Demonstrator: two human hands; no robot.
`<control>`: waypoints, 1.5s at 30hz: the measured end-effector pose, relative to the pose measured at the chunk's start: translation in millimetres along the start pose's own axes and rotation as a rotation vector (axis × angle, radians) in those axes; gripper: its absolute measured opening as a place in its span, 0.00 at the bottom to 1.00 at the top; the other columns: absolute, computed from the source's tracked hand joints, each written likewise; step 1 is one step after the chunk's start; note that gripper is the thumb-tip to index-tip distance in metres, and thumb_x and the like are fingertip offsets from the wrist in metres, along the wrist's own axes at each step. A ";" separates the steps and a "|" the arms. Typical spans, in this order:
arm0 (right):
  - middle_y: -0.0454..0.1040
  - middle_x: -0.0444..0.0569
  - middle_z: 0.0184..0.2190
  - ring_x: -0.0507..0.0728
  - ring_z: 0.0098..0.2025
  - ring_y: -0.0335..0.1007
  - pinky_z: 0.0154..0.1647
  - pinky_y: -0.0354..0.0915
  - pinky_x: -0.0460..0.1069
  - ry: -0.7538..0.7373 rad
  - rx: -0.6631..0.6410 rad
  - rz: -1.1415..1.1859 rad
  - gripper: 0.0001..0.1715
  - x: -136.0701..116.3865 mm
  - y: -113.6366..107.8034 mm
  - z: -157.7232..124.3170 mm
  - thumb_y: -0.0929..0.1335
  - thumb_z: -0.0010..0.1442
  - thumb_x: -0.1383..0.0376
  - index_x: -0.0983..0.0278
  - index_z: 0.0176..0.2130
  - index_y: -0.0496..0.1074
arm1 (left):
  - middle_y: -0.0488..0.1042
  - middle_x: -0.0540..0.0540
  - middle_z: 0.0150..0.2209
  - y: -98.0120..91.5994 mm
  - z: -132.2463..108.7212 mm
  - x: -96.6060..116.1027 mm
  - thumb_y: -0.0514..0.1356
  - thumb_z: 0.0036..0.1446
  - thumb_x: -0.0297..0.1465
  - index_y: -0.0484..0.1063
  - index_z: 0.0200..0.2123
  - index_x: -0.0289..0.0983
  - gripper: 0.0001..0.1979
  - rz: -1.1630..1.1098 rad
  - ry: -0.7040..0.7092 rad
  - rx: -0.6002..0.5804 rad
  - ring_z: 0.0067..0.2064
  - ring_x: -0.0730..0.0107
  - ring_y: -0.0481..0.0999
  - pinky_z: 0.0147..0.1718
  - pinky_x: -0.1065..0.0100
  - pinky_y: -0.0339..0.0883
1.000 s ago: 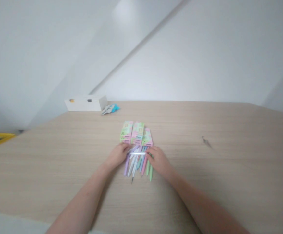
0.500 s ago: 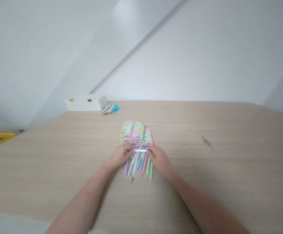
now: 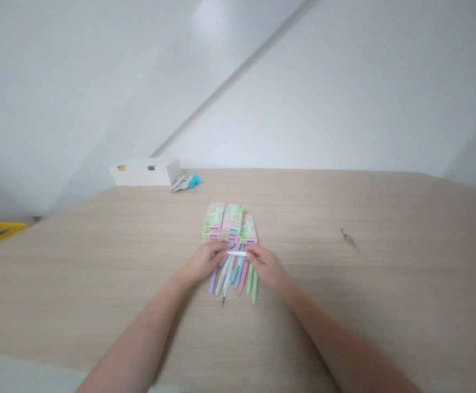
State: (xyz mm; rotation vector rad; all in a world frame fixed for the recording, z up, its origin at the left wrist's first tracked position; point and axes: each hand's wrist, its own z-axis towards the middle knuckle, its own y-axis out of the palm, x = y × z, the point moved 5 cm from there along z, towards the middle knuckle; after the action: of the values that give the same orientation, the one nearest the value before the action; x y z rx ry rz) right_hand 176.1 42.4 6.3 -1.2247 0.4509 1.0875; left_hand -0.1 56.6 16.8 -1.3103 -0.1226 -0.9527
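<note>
Between my two hands a white pen (image 3: pixel 237 253) lies crosswise, held level above other pens. My left hand (image 3: pixel 202 263) pinches its left end, and my right hand (image 3: pixel 267 266) is closed on its right end. Below it several pens fan out on the table: a purple pen (image 3: pixel 212 281) by my left fingers, white ones, blue ones, a pink pen (image 3: pixel 243 278) and green pens (image 3: pixel 255 286) near my right hand. One white pen (image 3: pixel 225 286) shows a dark tip. My fingers hide the upper parts of some pens.
Small pink-and-green boxes (image 3: pixel 233 217) stand in stacks just beyond my hands. Farther back on the wooden table (image 3: pixel 99 256) are a white box (image 3: pixel 142 173) and a grey-and-blue crumpled item (image 3: pixel 186 182). A small dark object (image 3: pixel 347 237) lies to the right. A yellow-edged container (image 3: pixel 3 233) shows at far left.
Almost nothing differs. The white pen between my hands looks slightly turned, and both hands stay in nearly the same place.
</note>
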 end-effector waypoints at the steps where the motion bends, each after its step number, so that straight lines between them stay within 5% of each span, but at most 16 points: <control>1: 0.75 0.47 0.35 0.54 0.38 0.70 0.42 0.63 0.49 0.002 -0.003 -0.002 0.11 -0.8 0.4 -0.3 0.62 0.58 0.68 0.63 0.39 0.71 | 0.76 0.45 0.40 0.0 0.1 -0.9 0.53 0.59 0.31 0.74 0.40 0.37 0.11 0.004 -0.008 0.001 0.43 0.68 0.72 0.43 0.70 0.64; 17: 0.76 0.46 0.39 0.55 0.42 0.71 0.47 0.63 0.51 -0.050 0.013 0.012 0.13 2.3 0.2 0.4 0.63 0.58 0.67 0.61 0.40 0.74 | 0.76 0.47 0.36 2.9 -0.5 -4.7 0.54 0.58 0.33 0.73 0.38 0.37 0.10 0.022 0.050 -0.002 0.38 0.69 0.73 0.39 0.71 0.64; 25: 0.73 0.51 0.40 0.56 0.44 0.67 0.49 0.60 0.51 0.042 0.171 -0.252 0.16 20.9 -11.2 4.6 0.62 0.53 0.75 0.65 0.39 0.73 | 0.74 0.46 0.35 -2.9 -0.1 -5.1 0.53 0.59 0.32 0.73 0.35 0.37 0.10 0.096 0.032 0.045 0.38 0.68 0.71 0.39 0.69 0.63; 31: 0.73 0.54 0.42 0.59 0.46 0.65 0.51 0.57 0.53 0.084 0.086 -0.428 0.18 31.2 -8.0 4.8 0.62 0.53 0.74 0.66 0.42 0.72 | 0.72 0.46 0.33 -3.8 -0.6 -5.2 0.53 0.58 0.32 0.72 0.31 0.36 0.10 0.140 0.011 0.026 0.38 0.68 0.70 0.37 0.69 0.62; 45: 0.71 0.53 0.43 0.57 0.47 0.64 0.51 0.57 0.50 0.005 0.034 -0.373 0.19 22.2 0.6 2.3 0.62 0.53 0.73 0.66 0.44 0.72 | 0.71 0.46 0.32 0.7 -0.5 -12.5 0.53 0.56 0.33 0.71 0.30 0.36 0.09 0.219 -0.058 -0.032 0.33 0.69 0.69 0.32 0.70 0.60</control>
State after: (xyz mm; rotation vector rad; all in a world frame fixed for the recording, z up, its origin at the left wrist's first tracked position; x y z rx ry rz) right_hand 185.2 53.7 -10.6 -1.2234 0.2305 0.7554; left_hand -7.7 62.6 8.9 -1.3508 -0.0087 -0.7336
